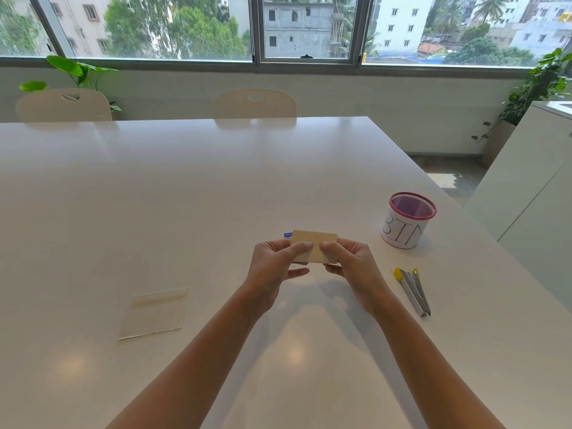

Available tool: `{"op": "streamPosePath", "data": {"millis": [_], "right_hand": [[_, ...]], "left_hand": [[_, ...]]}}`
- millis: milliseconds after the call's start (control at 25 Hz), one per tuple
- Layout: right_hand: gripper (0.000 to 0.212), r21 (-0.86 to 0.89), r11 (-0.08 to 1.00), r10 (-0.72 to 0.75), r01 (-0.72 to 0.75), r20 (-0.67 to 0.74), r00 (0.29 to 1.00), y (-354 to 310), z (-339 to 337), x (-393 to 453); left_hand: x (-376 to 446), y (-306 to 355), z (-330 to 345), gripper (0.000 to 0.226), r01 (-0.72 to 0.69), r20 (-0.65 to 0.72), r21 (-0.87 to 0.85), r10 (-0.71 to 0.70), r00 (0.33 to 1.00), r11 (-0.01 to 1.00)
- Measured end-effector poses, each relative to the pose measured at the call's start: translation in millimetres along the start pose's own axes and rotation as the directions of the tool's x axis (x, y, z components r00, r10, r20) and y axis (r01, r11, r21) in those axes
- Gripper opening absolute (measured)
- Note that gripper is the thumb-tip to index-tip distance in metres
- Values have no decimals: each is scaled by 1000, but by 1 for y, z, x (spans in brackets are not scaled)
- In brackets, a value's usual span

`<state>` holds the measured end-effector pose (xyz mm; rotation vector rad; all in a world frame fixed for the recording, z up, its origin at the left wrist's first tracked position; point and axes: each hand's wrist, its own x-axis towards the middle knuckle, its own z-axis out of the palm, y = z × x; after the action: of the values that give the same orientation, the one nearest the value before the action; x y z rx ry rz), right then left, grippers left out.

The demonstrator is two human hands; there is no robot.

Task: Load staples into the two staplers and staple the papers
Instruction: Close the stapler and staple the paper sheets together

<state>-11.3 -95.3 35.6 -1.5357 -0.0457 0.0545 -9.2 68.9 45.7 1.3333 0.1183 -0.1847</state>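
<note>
Papers (314,244), small and cream-coloured, are pinched between the closed fingers of left hand (272,267) and right hand (353,264).

Stapler (413,291) lies before the bin (407,220), right of papers (154,314).

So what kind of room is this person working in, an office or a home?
Most likely an office meeting room. A long white table has matching chairs pushed in along its far side, a wide band of windows looks over city buildings, and a stapler and a mesh cup marked BIN sit nearby.
</note>
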Motion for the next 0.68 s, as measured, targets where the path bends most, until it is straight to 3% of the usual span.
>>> {"op": "streamPosePath", "data": {"millis": [360, 560, 680], "right_hand": [[18, -15, 1000, 26, -27, -60, 998, 5, -10, 5], [6, -33, 995, -97, 92, -208, 973, -14, -44, 14], [14, -85, 980, -198, 179, -387, 901, -29, -80, 24]], "left_hand": [[5, -5, -4, 21, 11, -33, -2, -11, 999, 1000], [12, -5, -2, 14, -30, -96, 38, 33, 995, 999], [16, -7, 3, 15, -52, -125, 59, 59, 990, 997]]}}
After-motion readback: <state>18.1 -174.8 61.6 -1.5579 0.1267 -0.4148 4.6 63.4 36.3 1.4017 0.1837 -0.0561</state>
